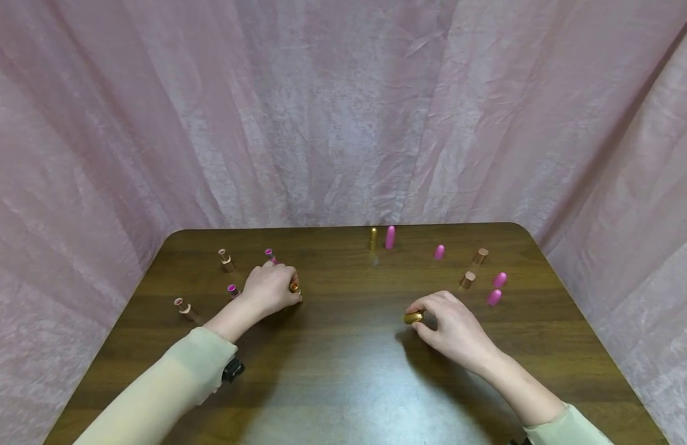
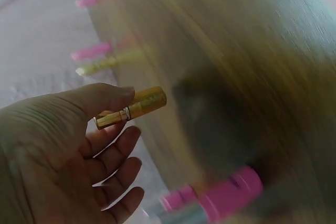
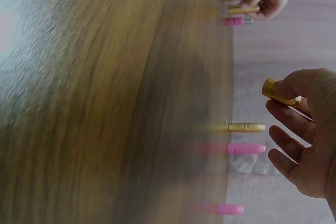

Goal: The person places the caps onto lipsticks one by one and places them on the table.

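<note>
My left hand pinches an uncapped gold lipstick tube between thumb and forefinger, its other fingers loosely bent. In the left wrist view, the tube's narrow inner end points toward the palm. A gold lipstick cap is pinched in my right hand, a little above the table at right of centre. The right wrist view shows this cap between thumb and forefinger. Behind the left hand a pink lipstick tube stands partly hidden; another pink tube is beside the wrist.
Two rose-gold uncapped tubes, one farther back, stand on the wooden table at left. At the back are a capped gold lipstick and a tall pink one. Pink caps and rose-gold caps stand at right. Pink curtains surround the table.
</note>
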The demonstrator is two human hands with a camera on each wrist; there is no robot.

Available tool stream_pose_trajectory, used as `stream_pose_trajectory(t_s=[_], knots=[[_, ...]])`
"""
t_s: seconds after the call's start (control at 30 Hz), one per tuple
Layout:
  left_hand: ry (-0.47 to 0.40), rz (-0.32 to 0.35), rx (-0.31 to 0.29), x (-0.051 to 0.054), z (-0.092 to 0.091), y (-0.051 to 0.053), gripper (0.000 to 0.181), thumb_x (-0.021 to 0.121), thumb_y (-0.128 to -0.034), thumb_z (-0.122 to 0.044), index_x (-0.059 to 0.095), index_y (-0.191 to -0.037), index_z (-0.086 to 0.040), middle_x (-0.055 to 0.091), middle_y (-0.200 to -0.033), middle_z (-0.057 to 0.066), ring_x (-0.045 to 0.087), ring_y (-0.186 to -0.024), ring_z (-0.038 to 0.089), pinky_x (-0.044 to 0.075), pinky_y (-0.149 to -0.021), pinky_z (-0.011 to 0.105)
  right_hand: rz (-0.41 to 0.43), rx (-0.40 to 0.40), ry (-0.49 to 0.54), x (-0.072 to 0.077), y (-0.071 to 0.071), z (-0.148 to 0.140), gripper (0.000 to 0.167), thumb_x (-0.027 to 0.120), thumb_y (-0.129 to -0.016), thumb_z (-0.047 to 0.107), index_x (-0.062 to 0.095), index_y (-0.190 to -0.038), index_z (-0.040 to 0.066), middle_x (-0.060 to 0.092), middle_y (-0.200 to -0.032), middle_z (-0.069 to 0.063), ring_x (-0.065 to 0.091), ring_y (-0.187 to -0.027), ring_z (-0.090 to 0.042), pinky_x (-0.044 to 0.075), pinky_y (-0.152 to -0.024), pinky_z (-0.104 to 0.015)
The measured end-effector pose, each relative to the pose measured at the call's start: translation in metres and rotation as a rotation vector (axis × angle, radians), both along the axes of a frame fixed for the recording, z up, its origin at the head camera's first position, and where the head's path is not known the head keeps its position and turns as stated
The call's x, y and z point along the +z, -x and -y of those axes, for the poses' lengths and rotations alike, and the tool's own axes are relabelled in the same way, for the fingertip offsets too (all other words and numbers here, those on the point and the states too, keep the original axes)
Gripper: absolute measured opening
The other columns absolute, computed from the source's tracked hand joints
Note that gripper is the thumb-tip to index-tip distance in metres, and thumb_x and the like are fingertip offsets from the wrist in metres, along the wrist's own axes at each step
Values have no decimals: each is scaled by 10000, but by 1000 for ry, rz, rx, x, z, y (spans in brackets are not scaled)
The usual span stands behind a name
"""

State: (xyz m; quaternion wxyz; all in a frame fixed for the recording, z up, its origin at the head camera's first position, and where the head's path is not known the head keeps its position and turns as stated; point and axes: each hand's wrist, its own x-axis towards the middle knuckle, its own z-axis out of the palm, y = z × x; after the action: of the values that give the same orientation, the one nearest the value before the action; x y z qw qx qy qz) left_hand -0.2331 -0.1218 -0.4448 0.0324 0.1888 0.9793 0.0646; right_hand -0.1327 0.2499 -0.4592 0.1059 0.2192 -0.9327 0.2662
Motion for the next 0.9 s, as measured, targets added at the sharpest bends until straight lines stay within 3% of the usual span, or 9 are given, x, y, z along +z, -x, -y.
stream_pose_trajectory(t_s=[0.1,0.27,0.47,0.63,0.9], knots=[[-27,-38,-67,4,-15,-12,231,834,-776,-334,630,-777,-225,624,-771,-87,572,-795,244,466,-697,430,20,-17,-1,-1,0,-4,259,845,-813,133,740,-1010,264,705,-1019,170,605,-1083,-134,493,-933,-410],[-24,-86,-198,8,-50,-41,259,857,-761,-346,621,-777,-239,604,-742,-96,575,-763,208,463,-676,392,49,-32,-10,-5,0,-8,226,826,-834,157,738,-1011,268,700,-1014,172,596,-1090,-138,488,-933,-407],[-10,-105,-306,-3,-75,-61,247,832,-761,-319,595,-775,-250,572,-734,-118,549,-746,171,445,-664,349,55,-34,-16,-10,1,-8,225,829,-827,146,738,-1005,250,703,-1012,157,598,-1082,-146,494,-925,-410],[-57,-69,-286,-14,-79,-66,252,837,-746,-324,599,-780,-251,567,-743,-124,535,-739,164,434,-655,337,47,-35,-17,-14,1,-8,238,836,-819,126,744,-1013,229,711,-1026,140,603,-1081,-166,500,-923,-424],[-259,40,-176,-34,-73,-73,322,870,-779,-335,656,-989,-218,599,-891,-119,527,-828,131,462,-746,335,37,-36,-21,-18,-1,-11,249,842,-806,112,744,-1004,227,716,-1024,137,606,-1073,-168,501,-927,-430]])
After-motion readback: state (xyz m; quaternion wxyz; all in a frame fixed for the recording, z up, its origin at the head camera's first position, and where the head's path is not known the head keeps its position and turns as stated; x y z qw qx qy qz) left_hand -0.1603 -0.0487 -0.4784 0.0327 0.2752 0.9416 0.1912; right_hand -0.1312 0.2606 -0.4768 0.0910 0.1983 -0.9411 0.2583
